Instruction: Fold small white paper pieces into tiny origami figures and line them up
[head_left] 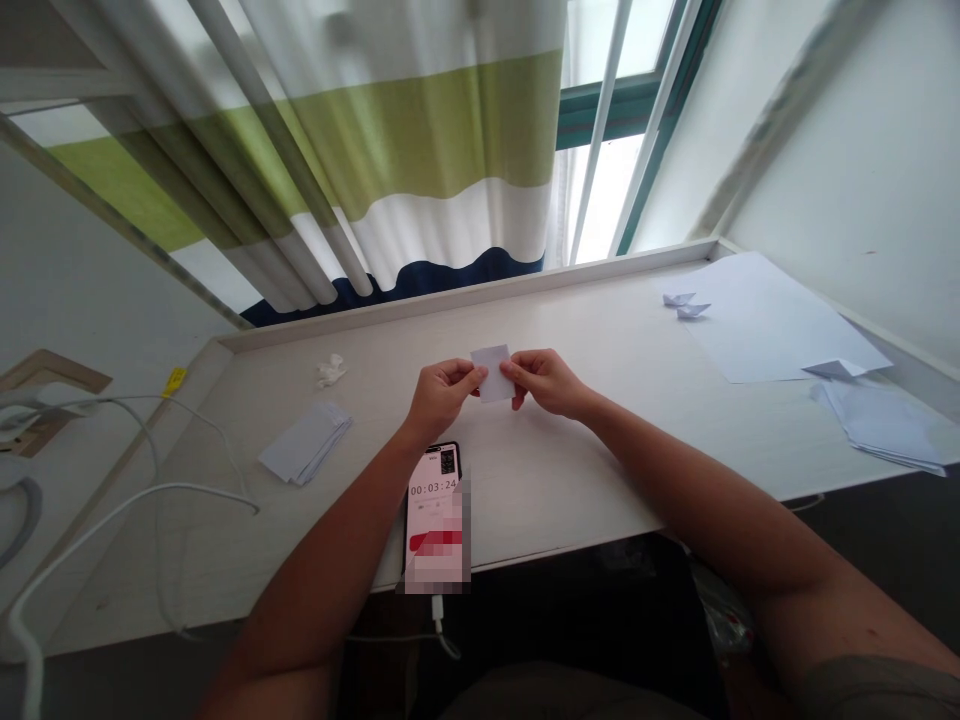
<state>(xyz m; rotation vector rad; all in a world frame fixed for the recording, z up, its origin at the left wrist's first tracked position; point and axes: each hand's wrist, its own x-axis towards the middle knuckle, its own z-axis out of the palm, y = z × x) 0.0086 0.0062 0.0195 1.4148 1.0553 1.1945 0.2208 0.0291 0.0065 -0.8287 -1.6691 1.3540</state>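
Forearms [720,510] angle in over the desk [555,480], and it's left hand [442,395] and right hand [551,383], both nearly closed, pinching the paper [494,376] at opposite edges, just beyond the phone [431,515]! Open room runs right to the sheet [780,320], ahead to the ledge [465,299].

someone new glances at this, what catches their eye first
Likely the green-banded curtain across the upper left and centre. Then the small white paper near the picture's middle, held by the left hand and right hand. Below the left hand, a phone showing 00:03:24 lies on the desk.
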